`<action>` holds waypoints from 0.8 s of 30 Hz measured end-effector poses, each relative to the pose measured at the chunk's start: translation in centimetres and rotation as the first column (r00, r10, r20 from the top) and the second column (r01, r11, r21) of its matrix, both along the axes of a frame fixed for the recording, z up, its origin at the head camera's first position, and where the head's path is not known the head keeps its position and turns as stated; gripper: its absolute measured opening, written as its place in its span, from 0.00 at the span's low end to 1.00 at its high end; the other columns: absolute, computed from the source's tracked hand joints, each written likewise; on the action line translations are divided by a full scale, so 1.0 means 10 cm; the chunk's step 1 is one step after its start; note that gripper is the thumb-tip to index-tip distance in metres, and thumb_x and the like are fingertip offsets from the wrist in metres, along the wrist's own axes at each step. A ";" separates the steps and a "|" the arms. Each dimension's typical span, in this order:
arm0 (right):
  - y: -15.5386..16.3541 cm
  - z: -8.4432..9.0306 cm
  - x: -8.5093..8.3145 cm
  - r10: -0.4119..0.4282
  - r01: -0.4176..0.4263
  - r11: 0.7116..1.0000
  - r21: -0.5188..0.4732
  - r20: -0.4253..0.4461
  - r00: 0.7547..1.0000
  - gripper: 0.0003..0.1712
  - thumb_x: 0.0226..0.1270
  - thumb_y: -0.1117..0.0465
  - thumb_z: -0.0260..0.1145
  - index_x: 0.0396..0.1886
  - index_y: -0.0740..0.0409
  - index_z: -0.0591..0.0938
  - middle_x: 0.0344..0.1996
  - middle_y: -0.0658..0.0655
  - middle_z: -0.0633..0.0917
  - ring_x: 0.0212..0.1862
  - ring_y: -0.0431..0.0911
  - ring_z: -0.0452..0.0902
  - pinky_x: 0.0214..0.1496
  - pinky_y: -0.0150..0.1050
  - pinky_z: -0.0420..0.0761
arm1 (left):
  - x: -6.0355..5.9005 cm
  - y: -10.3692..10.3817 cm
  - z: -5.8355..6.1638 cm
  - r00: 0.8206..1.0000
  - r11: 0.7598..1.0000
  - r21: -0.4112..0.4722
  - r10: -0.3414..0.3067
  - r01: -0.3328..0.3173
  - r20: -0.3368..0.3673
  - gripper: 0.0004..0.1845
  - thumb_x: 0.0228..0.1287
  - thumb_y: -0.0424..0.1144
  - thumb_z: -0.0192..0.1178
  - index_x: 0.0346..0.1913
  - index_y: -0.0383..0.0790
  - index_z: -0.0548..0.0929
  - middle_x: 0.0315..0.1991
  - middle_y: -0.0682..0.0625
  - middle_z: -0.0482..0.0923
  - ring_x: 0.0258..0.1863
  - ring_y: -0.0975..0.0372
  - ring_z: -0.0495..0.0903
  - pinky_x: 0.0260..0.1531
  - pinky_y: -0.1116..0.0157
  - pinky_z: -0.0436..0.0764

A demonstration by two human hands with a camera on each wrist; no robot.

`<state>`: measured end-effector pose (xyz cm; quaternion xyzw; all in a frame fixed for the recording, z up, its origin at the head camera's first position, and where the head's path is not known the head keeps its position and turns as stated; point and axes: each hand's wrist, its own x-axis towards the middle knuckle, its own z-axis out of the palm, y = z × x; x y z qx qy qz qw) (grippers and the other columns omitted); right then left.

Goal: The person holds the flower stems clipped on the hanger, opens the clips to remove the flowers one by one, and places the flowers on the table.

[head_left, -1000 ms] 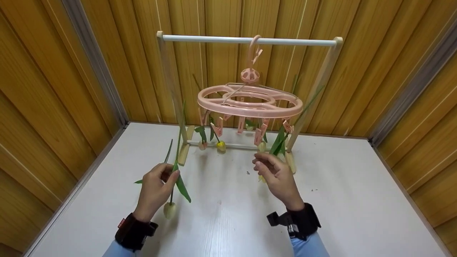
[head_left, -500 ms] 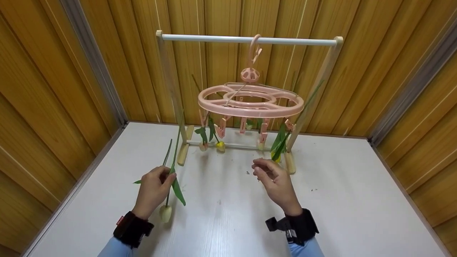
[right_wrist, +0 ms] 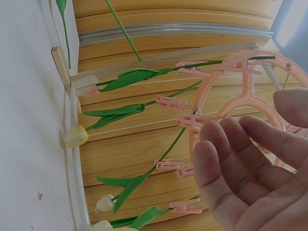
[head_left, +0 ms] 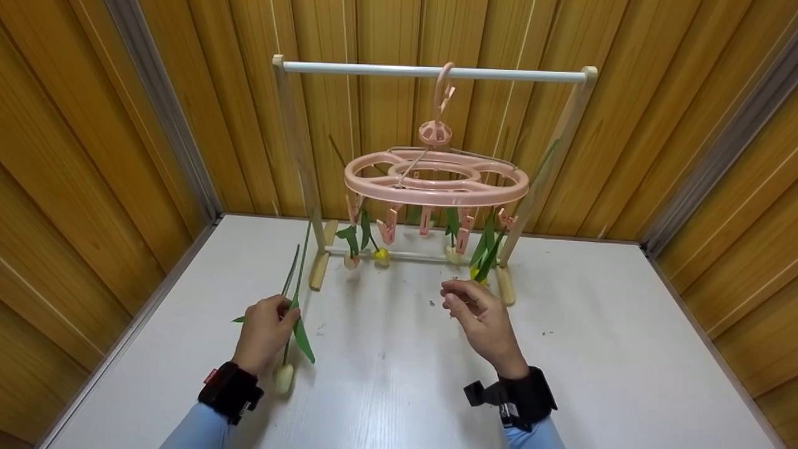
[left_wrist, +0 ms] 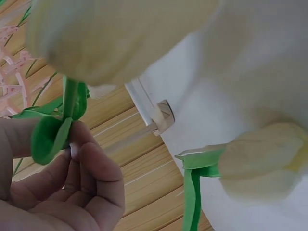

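Observation:
My left hand (head_left: pixel 265 330) pinches the green stem (left_wrist: pixel 70 103) of a tulip held upside down. Its cream bud (head_left: pixel 283 378) hangs just above the white table, and looms large and blurred in the left wrist view (left_wrist: pixel 115 33). My right hand (head_left: pixel 477 308) hovers over the table with its fingers (right_wrist: pixel 250 159) loosely spread, holding nothing. Just beyond it a pink oval clip hanger (head_left: pixel 436 178) hangs from the white rail (head_left: pixel 374 70) of a wooden rack. Several tulips (head_left: pixel 483 249) hang head down from its pink clips (right_wrist: pixel 168 102).
The rack's wooden feet (head_left: pixel 321 268) stand on the white table (head_left: pixel 592 349) near the back. Wooden panel walls close in the table on the left, right and back. A second cream bud shape (left_wrist: pixel 264 161) shows low in the left wrist view.
My left hand has sunk a little toward me with its tulip. The right hand has drawn slightly back from the hanging tulips, which have swung away with the hanger.

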<state>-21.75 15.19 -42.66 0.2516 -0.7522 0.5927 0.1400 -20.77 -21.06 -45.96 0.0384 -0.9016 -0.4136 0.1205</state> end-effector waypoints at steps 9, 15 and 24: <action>-0.03 -0.02 0.00 0.008 -0.008 1.000 -0.008 0.006 1.000 0.12 0.75 0.70 0.62 0.55 0.67 0.84 0.45 0.61 0.85 0.44 0.47 0.84 0.45 0.32 0.82 | -0.04 -0.03 -0.07 1.000 0.998 -0.064 0.017 -0.016 0.023 0.03 0.66 0.27 0.65 0.37 0.28 0.86 0.28 0.44 0.83 0.28 0.57 0.78 0.27 0.62 0.77; -0.04 -0.04 0.00 0.013 -0.013 1.000 -0.008 -0.014 1.000 0.12 0.75 0.71 0.62 0.54 0.66 0.84 0.44 0.61 0.85 0.44 0.46 0.84 0.45 0.32 0.82 | -0.05 -0.03 -0.09 0.999 0.995 -0.101 0.012 -0.007 0.046 0.04 0.67 0.27 0.64 0.35 0.28 0.85 0.28 0.43 0.83 0.27 0.58 0.79 0.26 0.62 0.78; -0.04 -0.09 -0.02 0.042 -0.041 0.999 0.029 -0.018 0.999 0.12 0.77 0.68 0.62 0.55 0.65 0.84 0.44 0.63 0.85 0.44 0.43 0.83 0.45 0.32 0.82 | -0.13 -0.06 -0.12 0.995 0.988 -0.152 0.006 0.010 0.103 0.06 0.67 0.28 0.61 0.33 0.27 0.85 0.30 0.41 0.84 0.27 0.57 0.79 0.26 0.60 0.79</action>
